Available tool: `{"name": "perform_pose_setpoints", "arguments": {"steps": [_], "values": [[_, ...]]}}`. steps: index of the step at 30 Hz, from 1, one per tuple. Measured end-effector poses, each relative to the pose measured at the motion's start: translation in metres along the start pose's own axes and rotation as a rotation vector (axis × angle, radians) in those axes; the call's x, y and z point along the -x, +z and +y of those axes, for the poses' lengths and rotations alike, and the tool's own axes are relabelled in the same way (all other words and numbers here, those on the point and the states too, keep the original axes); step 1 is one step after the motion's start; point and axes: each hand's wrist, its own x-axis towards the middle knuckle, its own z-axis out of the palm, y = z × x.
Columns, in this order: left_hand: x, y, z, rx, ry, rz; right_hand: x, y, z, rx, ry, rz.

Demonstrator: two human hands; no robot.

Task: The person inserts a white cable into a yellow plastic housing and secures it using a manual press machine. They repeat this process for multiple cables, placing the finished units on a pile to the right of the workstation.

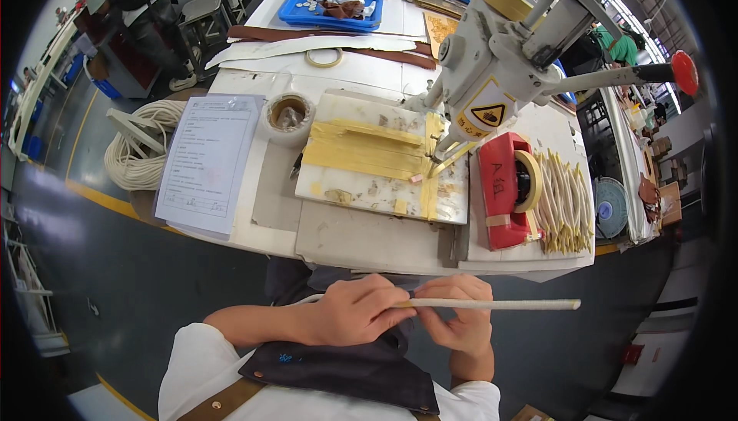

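Gripping a white cord with both hands, on the near side of the tabletop.
Running left to right, long axis nearly level across the body, with the yellowish free end pointing right. Grasped in curled fingers by the left hand, pinched between thumb and fingers by the right hand. Held nearer than the red tape dispenser and short cords at the right. Perhaps continuing left past the left wrist, though mostly hidden there.

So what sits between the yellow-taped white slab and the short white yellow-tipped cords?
A red tape dispenser holding a cream tape roll sits there, in the head view.
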Motion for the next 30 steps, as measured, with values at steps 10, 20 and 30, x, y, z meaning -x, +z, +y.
{"name": "perform_pose_setpoints", "arguments": {"steps": [10, 20, 30], "values": [[0.006, -0.004, 0.001, 0.165, -0.177, -0.255, 0.011, 0.012, 0.011, -0.040, 0.030, 0.099], [0.004, -0.006, -0.014, 1.381, -1.050, -0.701, 0.034, 0.032, 0.021, -0.432, 0.139, 0.208], [0.002, 0.000, -0.003, 0.436, -0.411, -0.366, 0.037, 0.053, 0.025, -0.962, 0.306, 0.369]]}}
